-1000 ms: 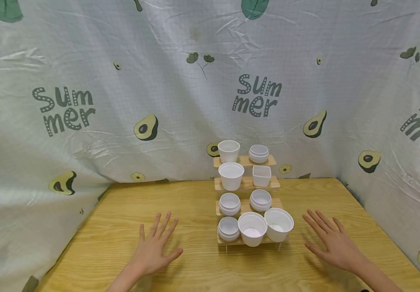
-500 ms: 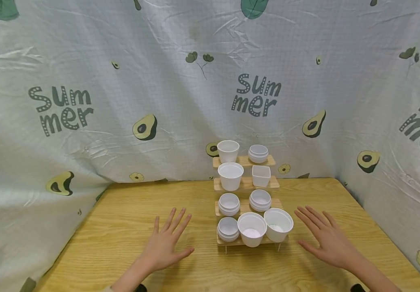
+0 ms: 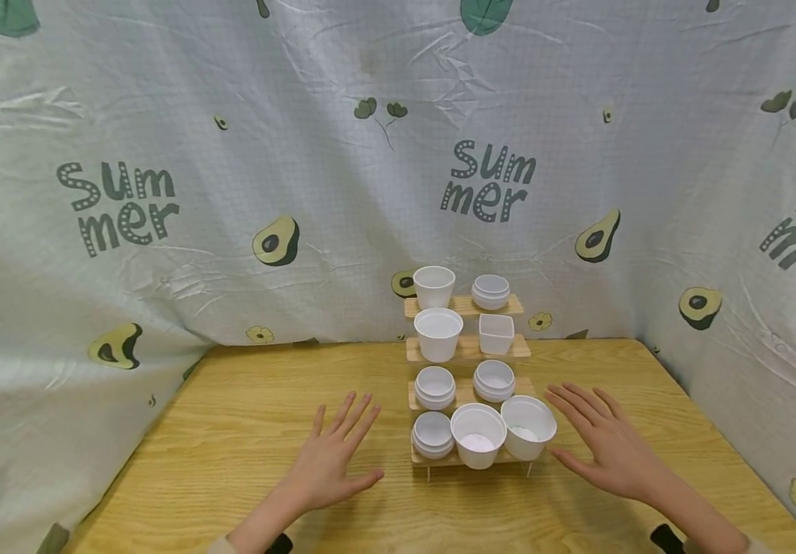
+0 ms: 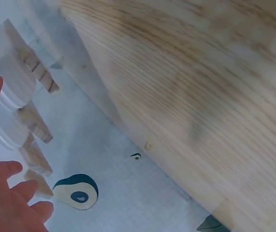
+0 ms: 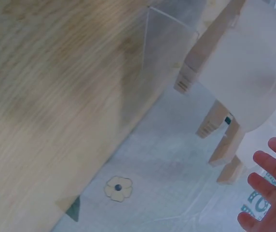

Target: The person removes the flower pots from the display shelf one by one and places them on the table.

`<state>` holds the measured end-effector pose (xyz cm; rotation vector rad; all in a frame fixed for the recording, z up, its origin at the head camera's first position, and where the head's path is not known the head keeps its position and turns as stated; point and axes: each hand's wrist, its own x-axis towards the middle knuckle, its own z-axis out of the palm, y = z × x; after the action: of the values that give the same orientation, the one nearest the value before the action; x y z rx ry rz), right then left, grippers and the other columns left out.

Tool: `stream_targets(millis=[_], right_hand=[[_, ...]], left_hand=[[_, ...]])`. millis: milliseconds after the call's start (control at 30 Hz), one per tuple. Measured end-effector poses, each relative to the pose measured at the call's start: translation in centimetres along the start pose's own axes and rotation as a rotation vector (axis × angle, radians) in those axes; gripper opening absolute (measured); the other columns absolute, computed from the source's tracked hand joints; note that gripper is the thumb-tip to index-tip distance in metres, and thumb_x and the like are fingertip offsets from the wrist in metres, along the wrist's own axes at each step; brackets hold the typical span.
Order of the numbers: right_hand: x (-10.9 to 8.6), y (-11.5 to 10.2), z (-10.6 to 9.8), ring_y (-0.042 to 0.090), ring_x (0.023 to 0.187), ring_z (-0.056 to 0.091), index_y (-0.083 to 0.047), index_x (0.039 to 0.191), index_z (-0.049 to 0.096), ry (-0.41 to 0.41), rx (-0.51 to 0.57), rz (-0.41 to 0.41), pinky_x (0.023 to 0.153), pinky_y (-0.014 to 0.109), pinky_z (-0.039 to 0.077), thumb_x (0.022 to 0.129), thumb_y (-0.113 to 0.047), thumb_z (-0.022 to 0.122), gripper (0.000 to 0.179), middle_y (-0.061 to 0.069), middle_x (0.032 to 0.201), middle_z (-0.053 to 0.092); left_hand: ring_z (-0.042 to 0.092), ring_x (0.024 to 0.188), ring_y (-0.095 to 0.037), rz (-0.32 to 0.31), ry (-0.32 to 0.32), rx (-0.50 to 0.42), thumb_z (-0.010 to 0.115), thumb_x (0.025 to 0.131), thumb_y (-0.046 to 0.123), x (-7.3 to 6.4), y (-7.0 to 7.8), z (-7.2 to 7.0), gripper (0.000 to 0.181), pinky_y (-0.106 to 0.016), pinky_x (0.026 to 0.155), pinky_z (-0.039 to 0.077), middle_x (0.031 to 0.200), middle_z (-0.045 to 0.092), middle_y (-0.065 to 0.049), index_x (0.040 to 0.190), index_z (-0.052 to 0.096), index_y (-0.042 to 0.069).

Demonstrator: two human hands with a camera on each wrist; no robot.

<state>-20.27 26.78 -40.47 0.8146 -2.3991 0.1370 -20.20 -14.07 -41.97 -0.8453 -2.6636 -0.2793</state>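
Note:
A tiered stand with wooden shelves point(image 3: 468, 349) and clear supports holds several white plastic cups and small tubs. My left hand point(image 3: 334, 462) hovers to the stand's left with fingers spread, holding nothing. On the other side, my right hand point(image 3: 608, 450) has its fingers extended, close to the right-hand cup point(image 3: 528, 428) on the lowest shelf. Beside that cup are a second round cup point(image 3: 478, 435) and a ridged tub point(image 3: 432, 435). A square cup point(image 3: 496, 334) stands higher up. In the right wrist view, my fingers point(image 5: 268, 166) appear near a white cup point(image 5: 249, 63), apparently without contact.
The wooden table point(image 3: 287, 377) extends on both sides of the stand. Behind it and along both sides hangs a pale curtain point(image 3: 342, 192) printed with avocados and lettering. Dark bands point(image 3: 667, 538) show at the wrists.
Both hands have moved inward toward the stand, the left one rightward and the right one leftward. The cups and stand have stayed in place.

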Motion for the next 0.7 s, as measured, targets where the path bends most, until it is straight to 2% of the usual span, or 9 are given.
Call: stream_targets(millis=[200, 433, 700], right_hand=[[0.9, -0.5, -0.2, 0.012, 0.13, 0.028, -0.01, 0.129, 0.047, 0.018, 0.012, -0.024, 0.111, 0.023, -0.007, 0.072, -0.044, 0.068, 0.07, 0.004, 0.131, 0.048], [1.9, -0.9, 0.0, 0.022, 0.12, 0.039, -0.013, 0.129, 0.048, 0.007, 0.024, -0.053, 0.111, 0.025, -0.003, 0.072, -0.046, 0.068, 0.069, 0.004, 0.127, 0.05], [2.7, -1.2, 0.6, 0.02, 0.114, 0.043, -0.013, 0.125, 0.05, 0.002, 0.018, -0.091, 0.106, 0.034, 0.01, 0.073, -0.048, 0.066, 0.065, 0.002, 0.125, 0.051]], left_hand=[[0.02, 0.137, -0.028, 0.048, 0.025, 0.009, 0.063, 0.074, 0.053, 0.7, 0.4, 0.1, 0.087, -0.061, 0.102, 0.018, 0.15, 0.019, -0.003, 0.143, 0.024, 0.017], [0.02, 0.137, -0.027, 0.1, 0.026, 0.04, 0.062, 0.074, 0.053, 1.7, 0.8, 0.8, 0.085, -0.059, 0.102, 0.022, 0.148, 0.024, -0.005, 0.141, 0.028, 0.013], [0.025, 0.134, -0.03, 0.13, 0.051, 0.117, 0.06, 0.073, 0.057, 2.6, 1.1, 1.7, 0.085, -0.06, 0.099, 0.026, 0.144, 0.033, -0.007, 0.138, 0.034, 0.01]])
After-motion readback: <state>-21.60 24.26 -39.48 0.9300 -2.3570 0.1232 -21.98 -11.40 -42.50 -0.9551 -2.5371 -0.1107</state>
